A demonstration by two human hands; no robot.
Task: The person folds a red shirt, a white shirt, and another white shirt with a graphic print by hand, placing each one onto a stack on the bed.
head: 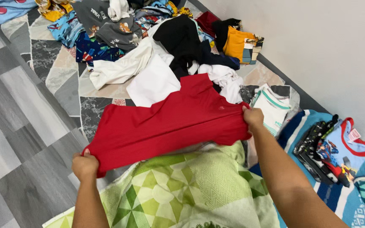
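While stretched taut | red shirt [170, 120] | left hand [85, 165], right hand [253, 118] pinching corners

Both bare forearms reach forward from the near edge, spread well apart. The left arm rises almost straight up from the lower left, its wrist in line with the forearm. The left hand [85, 165] is closed into a fist, back of the hand facing the camera, the thumb tucked over the top at its far side, pinching cloth. The right arm comes in from the lower right corner and slants toward the far left, longer in view and extended farther than the left. The right hand [253, 117] is also clenched, knuckles up, fingers curled under and gripping, its wrist slightly bent.
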